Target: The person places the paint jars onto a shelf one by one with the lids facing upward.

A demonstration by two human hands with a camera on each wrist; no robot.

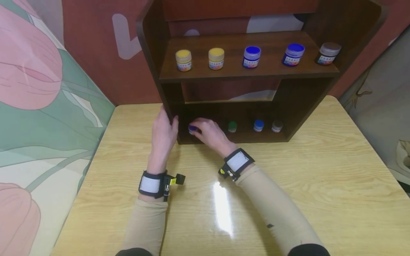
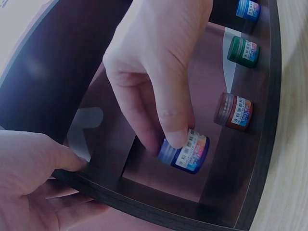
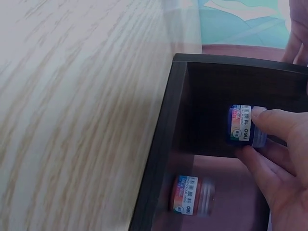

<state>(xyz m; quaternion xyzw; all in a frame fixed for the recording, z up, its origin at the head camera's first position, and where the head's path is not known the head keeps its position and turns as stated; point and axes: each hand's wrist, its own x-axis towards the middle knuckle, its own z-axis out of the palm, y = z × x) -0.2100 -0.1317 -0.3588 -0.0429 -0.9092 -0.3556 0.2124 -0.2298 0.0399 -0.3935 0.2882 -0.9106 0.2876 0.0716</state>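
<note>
My right hand point(image 1: 211, 133) pinches a small dark blue paint jar point(image 2: 190, 155) by its lid, between thumb and fingers. The jar is upright inside the lower left compartment, and a gap shows between its base and the lower board in the right wrist view. My left hand point(image 1: 162, 135) holds the left side panel of the dark brown wooden shelf point(image 1: 150, 46), thumb on the inner side and fingers outside. Beside the held jar stands a reddish-brown paint jar point(image 2: 234, 110), hidden behind my right hand in the head view.
Farther right on the lower board stand a green jar point(image 1: 232, 127), a blue jar point(image 1: 258, 126) and a dark-capped jar point(image 1: 277, 126). The upper board carries two yellow jars point(image 1: 184, 60), two dark blue jars point(image 1: 251, 57) and a brown-topped jar point(image 1: 328, 53). The shelf stands on a light wooden table point(image 1: 198, 213).
</note>
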